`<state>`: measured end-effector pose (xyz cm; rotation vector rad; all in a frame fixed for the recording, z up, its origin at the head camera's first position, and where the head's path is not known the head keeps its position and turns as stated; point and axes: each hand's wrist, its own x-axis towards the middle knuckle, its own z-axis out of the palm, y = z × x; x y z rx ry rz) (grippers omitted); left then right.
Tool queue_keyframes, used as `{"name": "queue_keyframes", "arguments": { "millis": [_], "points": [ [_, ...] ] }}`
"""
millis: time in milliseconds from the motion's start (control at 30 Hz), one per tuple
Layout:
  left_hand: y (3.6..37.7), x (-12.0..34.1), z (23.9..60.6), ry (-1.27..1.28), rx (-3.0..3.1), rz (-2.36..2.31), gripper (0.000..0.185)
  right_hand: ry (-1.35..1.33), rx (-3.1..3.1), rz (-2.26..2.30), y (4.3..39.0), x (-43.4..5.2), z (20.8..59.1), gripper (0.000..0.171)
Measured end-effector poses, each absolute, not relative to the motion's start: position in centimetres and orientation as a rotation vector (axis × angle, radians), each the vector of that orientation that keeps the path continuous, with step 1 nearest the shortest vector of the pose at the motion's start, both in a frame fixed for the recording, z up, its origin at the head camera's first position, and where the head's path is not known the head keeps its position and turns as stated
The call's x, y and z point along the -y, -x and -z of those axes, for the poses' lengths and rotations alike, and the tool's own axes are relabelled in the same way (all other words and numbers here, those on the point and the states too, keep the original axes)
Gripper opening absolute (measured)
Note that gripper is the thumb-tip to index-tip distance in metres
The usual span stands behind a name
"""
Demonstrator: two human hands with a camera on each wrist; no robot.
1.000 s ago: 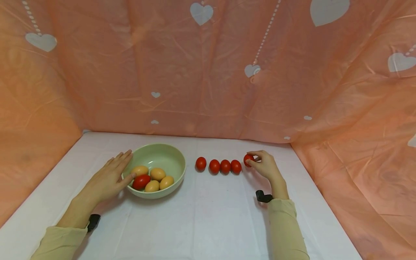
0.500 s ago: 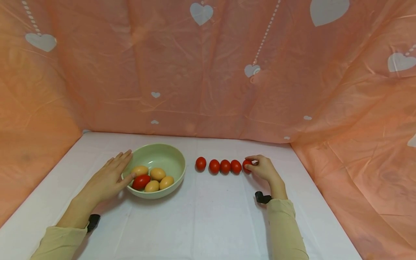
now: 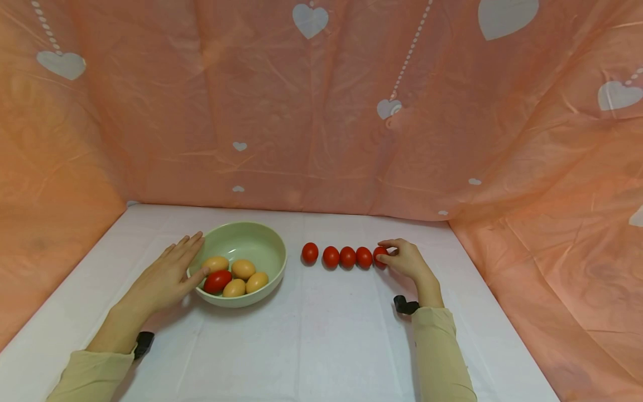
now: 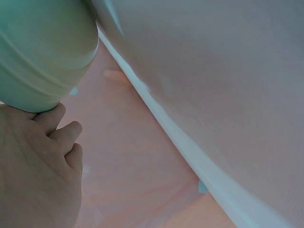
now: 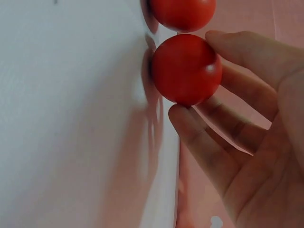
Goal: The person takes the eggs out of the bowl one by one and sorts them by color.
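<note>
Red egg (image 3: 380, 257): right of centre in the head view, at the right end of a row, mid-frame in the right wrist view.
Right hand (image 3: 411, 262): grasping that egg, thumb and fingertips on its sides.
Other red eggs (image 3: 348, 257): four, from centre rightward; leftmost set slightly apart, remaining three close together.
Bowl (image 3: 251, 245): pale green, left of centre, with four yellow eggs (image 3: 243, 269) and a fifth, red one (image 3: 218, 281), inside.
Left hand (image 3: 163, 279): released, fingers extended against the bowl's left side, thumb at the rim.
Cloth (image 3: 296, 346): white, across the lower frame.
Backdrop (image 3: 266, 89): orange with pale hearts, filling top and sides.
</note>
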<state>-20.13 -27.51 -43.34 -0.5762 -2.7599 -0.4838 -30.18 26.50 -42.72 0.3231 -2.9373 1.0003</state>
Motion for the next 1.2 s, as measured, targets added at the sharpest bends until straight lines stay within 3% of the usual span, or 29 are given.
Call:
{"name": "queue_keyframes", "arguments": {
  "millis": [767,1200],
  "points": [
    [20.0,27.5,43.2,0.571,2.760,0.490,0.074,-0.332,2.877,-0.977,30.1,-26.3,42.3,0.040],
    [20.1,27.6,43.4,0.576,2.759,0.486,0.074,-0.429,2.536,-1.069,30.0,-22.6,41.6,0.034]
  ]
}}
